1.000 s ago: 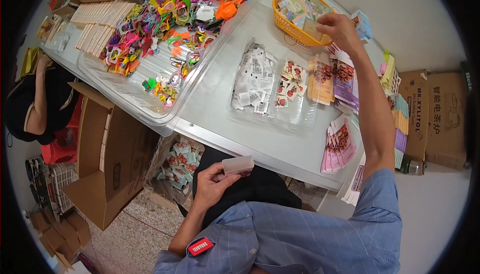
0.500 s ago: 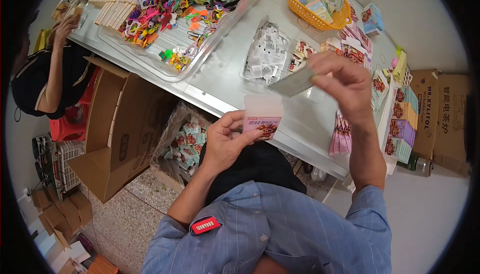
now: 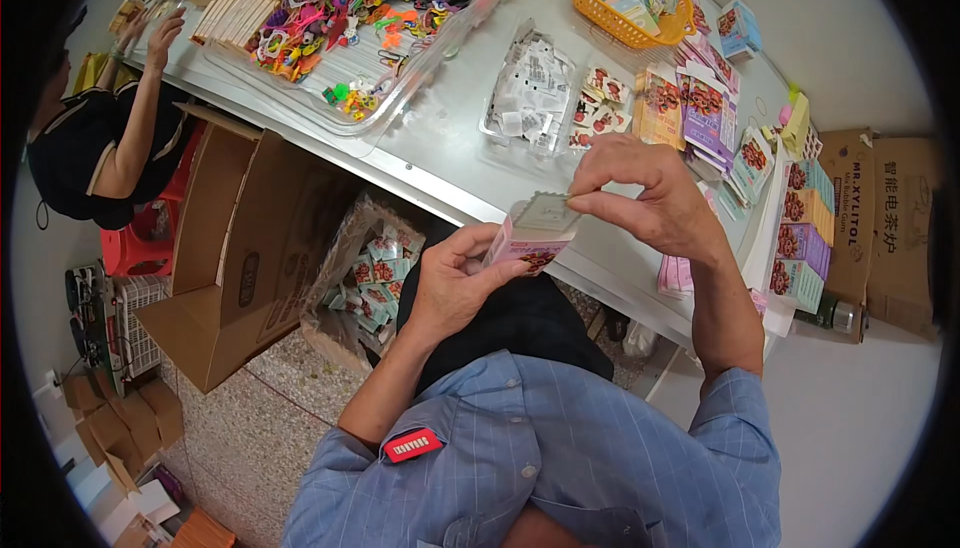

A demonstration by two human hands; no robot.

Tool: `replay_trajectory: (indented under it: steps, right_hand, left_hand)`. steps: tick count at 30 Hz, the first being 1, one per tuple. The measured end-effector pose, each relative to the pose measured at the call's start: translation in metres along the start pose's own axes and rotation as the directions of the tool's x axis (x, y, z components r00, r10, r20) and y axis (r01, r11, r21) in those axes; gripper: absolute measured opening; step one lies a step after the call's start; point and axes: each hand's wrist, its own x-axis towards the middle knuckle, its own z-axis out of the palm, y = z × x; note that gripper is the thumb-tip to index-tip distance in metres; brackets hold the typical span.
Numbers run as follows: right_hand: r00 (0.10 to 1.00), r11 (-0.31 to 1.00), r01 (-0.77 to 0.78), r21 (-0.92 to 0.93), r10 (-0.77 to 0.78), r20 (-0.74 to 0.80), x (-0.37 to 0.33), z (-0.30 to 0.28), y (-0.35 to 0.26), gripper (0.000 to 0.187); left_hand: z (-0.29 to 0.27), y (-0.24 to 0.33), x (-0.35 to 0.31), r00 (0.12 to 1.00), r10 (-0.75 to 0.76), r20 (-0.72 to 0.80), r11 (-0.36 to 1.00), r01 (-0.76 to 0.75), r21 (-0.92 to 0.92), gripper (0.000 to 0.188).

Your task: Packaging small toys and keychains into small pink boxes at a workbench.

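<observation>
Shows at left a red stool (image 3: 122,256) near a white wire basket (image 3: 140,330) and a cardboard box (image 3: 282,263) (standing open); has brown cartons (image 3: 903,248) at far right, with a green bottle (image 3: 838,317) just beside.

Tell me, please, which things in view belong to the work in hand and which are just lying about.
Work in hand:
pink box, held in the left hand
grey-green notched piece, pinched by the right hand at the box's top
possibly the yellow basket of flat packets

Apparently just lying about:
clear tray of colourful trinkets
brown carton at far right
</observation>
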Motion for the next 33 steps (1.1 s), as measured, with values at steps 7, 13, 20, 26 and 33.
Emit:
replay_trajectory:
  steps: [7, 13, 20, 26, 33]
  right_hand:
    - [0.997, 0.962, 0.074, -0.262, -0.067, 0.036, 0.006, 0.010, 0.002, 0.016]
    - [0.961, 0.920, -0.161, -0.357, 0.064, -0.268, 0.036, -0.016, 0.031, 0.021]
    - [0.995, 0.721, 0.020, -0.692, -0.085, -0.060, 0.076, 0.022, 0.085, 0.031]
    - [0.999, 0.800, -0.002, -0.600, -0.018, -0.027, 0.090, 0.026, 0.095, 0.025]
    - [0.998, 0.884, 0.021, -0.468, -0.045, -0.041, 0.084, 0.011, 0.100, 0.024]
  left_hand:
    - [-0.006, -0.004, 0.001, 1.000, 0.030, -0.006, 1.000, -0.030, -0.002, 0.040]
    - [-0.014, -0.008, 0.000, 0.998, -0.031, -0.047, 0.998, 0.028, -0.048, 0.039]
    - [-0.014, -0.011, 0.003, 0.998, -0.012, -0.060, 0.998, 0.008, -0.059, 0.039]
    - [-0.022, -0.013, 0.000, 0.996, -0.030, -0.089, 0.998, 0.025, -0.053, 0.039]
    - [-0.015, -0.006, 0.006, 0.994, -0.041, -0.104, 0.997, 0.034, -0.072, 0.040]
